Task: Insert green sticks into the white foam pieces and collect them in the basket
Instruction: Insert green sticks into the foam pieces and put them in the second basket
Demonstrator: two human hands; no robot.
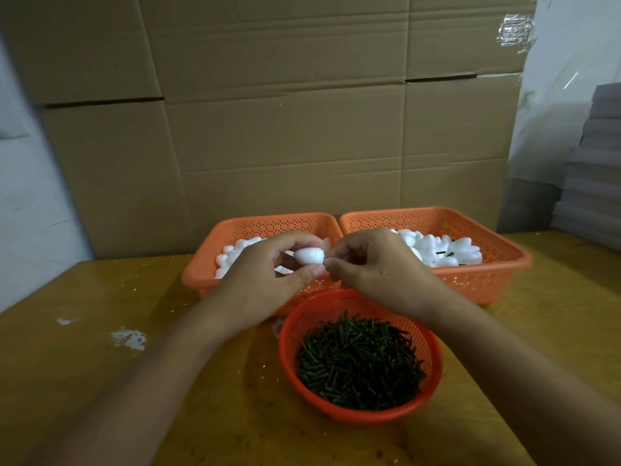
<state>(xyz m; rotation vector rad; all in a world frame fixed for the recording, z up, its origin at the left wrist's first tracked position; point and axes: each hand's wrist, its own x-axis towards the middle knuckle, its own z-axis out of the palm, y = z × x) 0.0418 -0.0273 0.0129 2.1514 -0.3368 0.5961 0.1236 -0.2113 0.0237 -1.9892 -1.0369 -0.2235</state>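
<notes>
My left hand (268,274) grips a white egg-shaped foam piece (308,255) between thumb and fingers, above the gap between the baskets. My right hand (373,264) has its fingers pinched together right at the foam's right end; the stick it holds is almost wholly hidden. A round red basket (289,334) in front of me is full of short green sticks (359,361). Behind it, the left orange basket (201,264) holds plain foam pieces (232,253). The right orange basket (504,260) holds foam pieces with green sticks (447,253) in them.
The wooden table (100,381) carries white foam crumbs (129,338) at the left. A wall of cardboard boxes (285,129) stands right behind the baskets. Grey stacked sheets (594,183) rise at the far right.
</notes>
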